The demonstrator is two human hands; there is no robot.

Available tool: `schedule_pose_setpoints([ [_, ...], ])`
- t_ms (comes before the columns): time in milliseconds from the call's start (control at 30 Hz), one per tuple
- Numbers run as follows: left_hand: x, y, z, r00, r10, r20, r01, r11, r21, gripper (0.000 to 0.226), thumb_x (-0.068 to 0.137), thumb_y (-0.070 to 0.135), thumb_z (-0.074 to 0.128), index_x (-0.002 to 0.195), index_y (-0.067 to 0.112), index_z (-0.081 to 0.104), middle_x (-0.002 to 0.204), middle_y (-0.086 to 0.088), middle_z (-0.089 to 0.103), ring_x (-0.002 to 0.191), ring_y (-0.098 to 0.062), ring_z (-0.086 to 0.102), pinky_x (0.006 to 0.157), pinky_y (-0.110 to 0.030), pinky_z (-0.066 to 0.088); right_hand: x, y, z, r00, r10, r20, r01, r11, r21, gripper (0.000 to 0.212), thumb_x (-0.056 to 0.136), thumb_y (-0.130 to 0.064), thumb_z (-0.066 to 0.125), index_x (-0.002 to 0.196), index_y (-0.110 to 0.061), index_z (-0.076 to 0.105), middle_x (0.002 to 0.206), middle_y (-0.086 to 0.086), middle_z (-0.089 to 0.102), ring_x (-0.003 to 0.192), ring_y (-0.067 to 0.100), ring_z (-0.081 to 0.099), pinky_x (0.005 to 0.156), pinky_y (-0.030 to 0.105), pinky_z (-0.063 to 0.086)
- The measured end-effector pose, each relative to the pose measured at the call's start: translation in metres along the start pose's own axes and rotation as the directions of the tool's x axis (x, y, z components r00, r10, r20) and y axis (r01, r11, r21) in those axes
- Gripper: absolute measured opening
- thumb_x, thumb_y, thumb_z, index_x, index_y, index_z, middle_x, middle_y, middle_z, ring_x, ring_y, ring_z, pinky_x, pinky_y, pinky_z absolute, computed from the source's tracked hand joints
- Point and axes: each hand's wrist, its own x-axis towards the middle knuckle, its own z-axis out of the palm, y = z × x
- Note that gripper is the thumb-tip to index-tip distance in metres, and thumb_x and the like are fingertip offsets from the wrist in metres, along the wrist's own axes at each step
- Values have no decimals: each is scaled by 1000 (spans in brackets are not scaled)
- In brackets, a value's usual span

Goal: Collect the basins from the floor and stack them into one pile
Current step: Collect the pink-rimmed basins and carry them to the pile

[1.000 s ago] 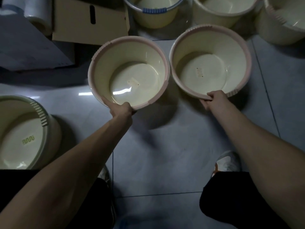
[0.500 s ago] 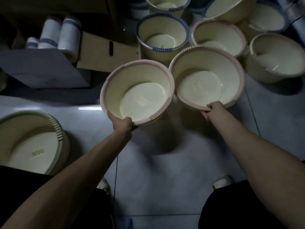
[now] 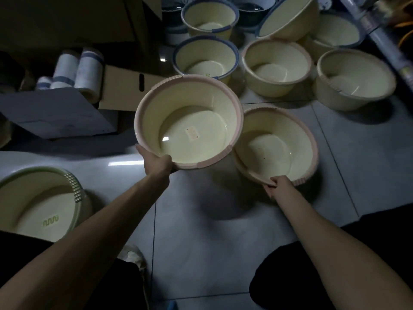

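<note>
Nothing here can actually be read.
Near left, the green-rimmed basin point(image 3: 33, 193) carries a green wavy logo point(image 3: 51, 220); the sticker point(image 3: 192, 133) inside the left-hand pink-rimmed basin point(image 3: 156, 113) is too blurred.

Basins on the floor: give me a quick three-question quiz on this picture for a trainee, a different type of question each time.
1. True or false: the pink-rimmed basin in the left hand overlaps the second pink-rimmed basin in this view.
2. Multiple choice: the rim of the basin by the left leg is A blue, B green, C pink.
3. Fill in: the right hand grips the second pink-rimmed basin by its near ____.
Key: 1 true; 2 B; 3 rim.
</note>
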Motion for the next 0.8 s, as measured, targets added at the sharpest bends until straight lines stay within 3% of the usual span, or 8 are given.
schedule_pose_setpoints([
  [67, -8, 7, 9, 1000, 25, 18, -26, 1000, 16, 94, 74, -15, 41, 152, 32, 18, 131, 0, 41, 110, -35, 52, 62, -57, 63, 2, 2, -6, 993, 77, 90, -100, 953, 285, 39, 98, -13, 54, 136, -3, 53, 123, 15, 59, 121, 34, 59, 90, 43, 58],
  [133, -15, 16, 22, 999, 43, 31, -44, 998, 43, 81, 75, -15, 40, 142, 29, 27, 123, -2, 42, 109, -36, 54, 61, -54, 64, 18, 2, -7, 986, 157, 62, -168, 884, 436, 38, 97, -2, 44, 134, 1, 55, 130, 18, 61, 128, 37, 56, 78, 44, 62],
  [267, -32, 32, 52, 993, 89, 81, -90, 996, 11, 74, 73, -15, 40, 133, 27, 32, 124, -6, 43, 104, -35, 57, 53, -42, 62, 11, 1, -10, 986, 152, 74, -169, 918, 358, 33, 103, -5, 47, 136, -2, 52, 140, 17, 56, 126, 40, 56, 105, 49, 49],
  [367, -51, 42, 78, 985, 107, 134, -109, 994, 7, 83, 76, -20, 43, 142, 26, 29, 127, -5, 42, 104, -28, 54, 51, -35, 61, 4, -7, -14, 981, 173, 90, -192, 935, 298, 30, 102, -11, 54, 132, -8, 56, 128, 17, 61, 99, 35, 62, 95, 51, 51],
  [433, -63, 42, 98, 981, 106, 166, -109, 994, 10, 85, 77, -19, 45, 146, 29, 28, 126, -5, 43, 106, -29, 54, 53, -36, 61, 9, -7, -21, 978, 191, 85, -207, 942, 265, 25, 101, -17, 58, 124, -9, 58, 118, 18, 63, 102, 34, 61, 95, 52, 51],
  [567, -90, 31, 139, 969, 88, 231, -96, 995, 24, 83, 81, -13, 52, 145, 35, 29, 125, -4, 48, 110, -30, 56, 59, -46, 64, 79, 21, -56, 975, 204, 83, -218, 948, 233, 45, 94, -34, 56, 134, -14, 58, 132, 14, 61, 123, 39, 56, 77, 48, 58],
  [700, -120, 10, 174, 956, 80, 281, -104, 992, 71, 71, 87, -4, 57, 140, 34, 31, 118, -3, 49, 101, -25, 56, 59, -49, 64, 10, -4, -88, 990, 109, 88, -128, 958, 258, 37, 102, -31, 47, 135, -17, 50, 129, 3, 51, 121, 26, 52, 105, 47, 50],
  [800, -134, -9, 195, 951, 54, 303, -100, 985, 137, 72, 83, -5, 54, 139, 34, 32, 113, -3, 47, 100, -25, 53, 72, -56, 63, -2, -7, -115, 996, 73, 54, -86, 948, 307, 51, 93, -45, 54, 133, -13, 54, 143, 7, 52, 113, 27, 56, 99, 42, 52],
])
